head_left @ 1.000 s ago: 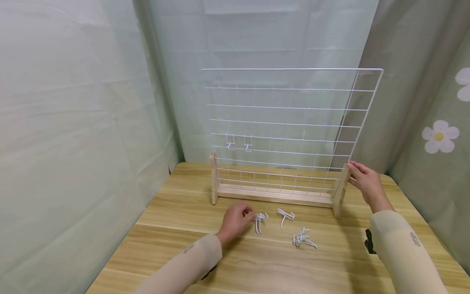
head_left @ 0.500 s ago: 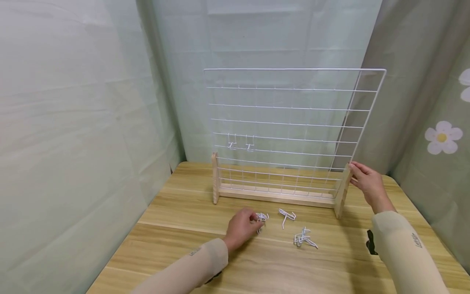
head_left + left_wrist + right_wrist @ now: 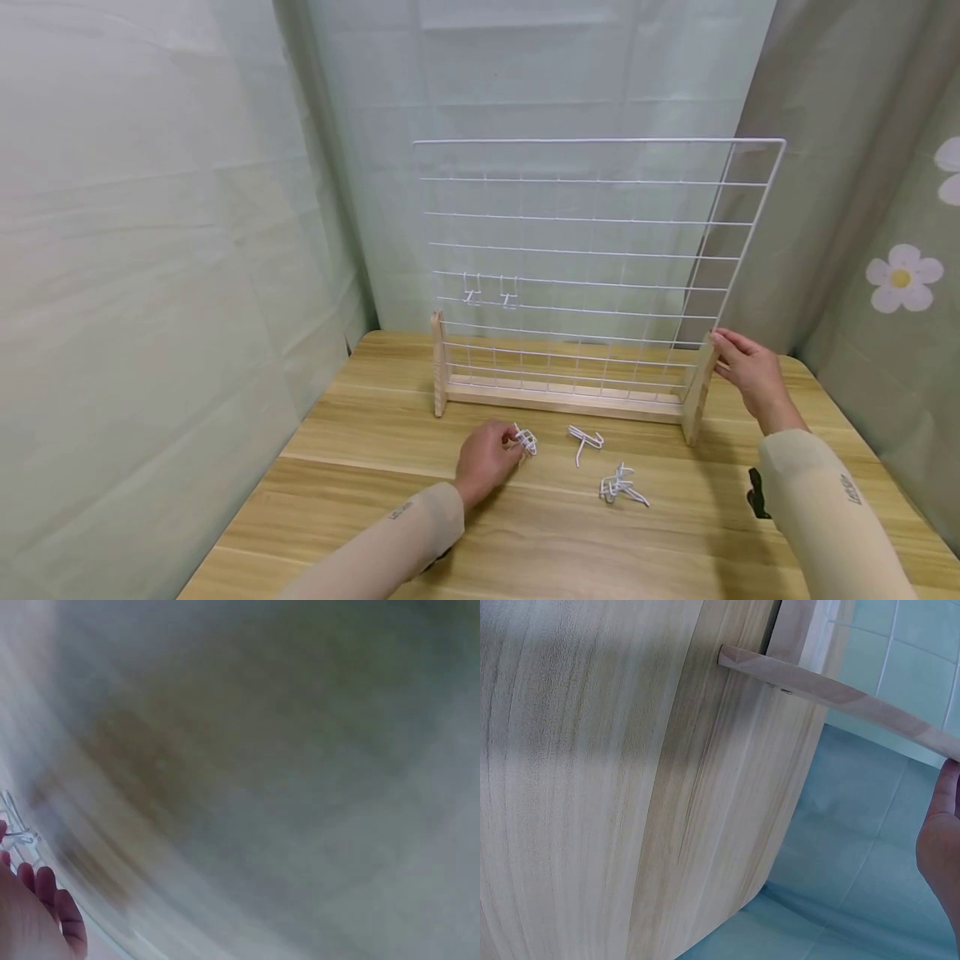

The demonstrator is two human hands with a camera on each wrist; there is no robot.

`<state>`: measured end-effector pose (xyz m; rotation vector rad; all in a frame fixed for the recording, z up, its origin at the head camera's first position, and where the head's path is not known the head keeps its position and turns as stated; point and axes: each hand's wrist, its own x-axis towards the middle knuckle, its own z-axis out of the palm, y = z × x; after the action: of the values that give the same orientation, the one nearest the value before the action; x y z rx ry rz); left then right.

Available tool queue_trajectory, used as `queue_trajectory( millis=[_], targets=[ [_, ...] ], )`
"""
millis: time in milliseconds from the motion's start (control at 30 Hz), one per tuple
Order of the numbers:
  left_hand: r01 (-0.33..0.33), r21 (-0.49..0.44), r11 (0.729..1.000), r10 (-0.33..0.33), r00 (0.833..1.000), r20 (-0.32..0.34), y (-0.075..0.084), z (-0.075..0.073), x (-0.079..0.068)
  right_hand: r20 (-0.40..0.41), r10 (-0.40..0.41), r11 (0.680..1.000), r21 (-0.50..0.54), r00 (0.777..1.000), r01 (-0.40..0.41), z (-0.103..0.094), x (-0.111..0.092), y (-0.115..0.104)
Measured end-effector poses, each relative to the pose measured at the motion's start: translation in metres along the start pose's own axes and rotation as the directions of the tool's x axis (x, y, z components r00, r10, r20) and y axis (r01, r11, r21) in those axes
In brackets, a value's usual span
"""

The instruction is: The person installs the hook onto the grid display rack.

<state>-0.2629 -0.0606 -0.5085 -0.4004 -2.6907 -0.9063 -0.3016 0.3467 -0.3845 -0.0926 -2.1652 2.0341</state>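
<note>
A white wire grid panel (image 3: 600,141) stands in a wooden base (image 3: 562,400) on the table. My left hand (image 3: 483,461) pinches white wire hooks (image 3: 528,443) in front of the base's left half; how many it holds, I cannot tell. In the left wrist view, the hooks (image 3: 24,837) show beside the fingers at the far left edge. At the other end, my right hand (image 3: 753,382) grips the top of the right wooden upright (image 3: 697,400) with thumb and fingers. The right wrist view shows that hand (image 3: 941,847) on the upright (image 3: 825,688).
Two white hooks hang side by side on the grid's left part, a left one (image 3: 471,292) and a right one (image 3: 509,296). A single hook (image 3: 585,442) lies right of my left hand, and a tangled hook pile (image 3: 621,487) lies nearer. Pale curtains (image 3: 562,67) surround the table (image 3: 360,467).
My left hand has moved slightly right to the hooks and taken hold, turning them so their long prongs no longer point toward me. The right hand stays on the upright.
</note>
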Motion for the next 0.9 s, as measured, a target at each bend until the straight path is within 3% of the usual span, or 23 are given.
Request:
queue_trajectory(
  millis=[133,300,400,700,900],
  targets=[
    [-0.002,-0.084,0.996,0.003,1.0,0.005,-0.0024,-0.0006,-0.0006,-0.001,-0.002,1.0,0.026,1.0,0.002,-0.0001,0.0002,-0.0005],
    [0.026,-0.16,0.987,-0.023,0.999,0.024,-0.0037,0.0024,0.0007,-0.005,0.017,1.0,-0.024,1.0,-0.017,0.0008,0.0006,-0.0019],
    [0.041,-0.167,0.985,-0.035,0.999,0.035,-0.0041,0.0048,0.0022,-0.004,0.015,0.999,-0.043,1.0,-0.015,0.001,-0.0001,-0.0024],
    [0.031,-0.161,0.986,-0.028,0.999,0.018,-0.0035,0.0052,0.0046,0.007,-0.005,0.999,0.036,1.0,0.005,0.0001,0.0003,-0.0009],
    [0.032,-0.16,0.987,-0.034,0.999,-0.009,-0.0033,0.0046,0.0054,0.004,-0.001,1.0,-0.012,1.0,0.001,-0.0002,0.0012,0.0001]
  ],
)
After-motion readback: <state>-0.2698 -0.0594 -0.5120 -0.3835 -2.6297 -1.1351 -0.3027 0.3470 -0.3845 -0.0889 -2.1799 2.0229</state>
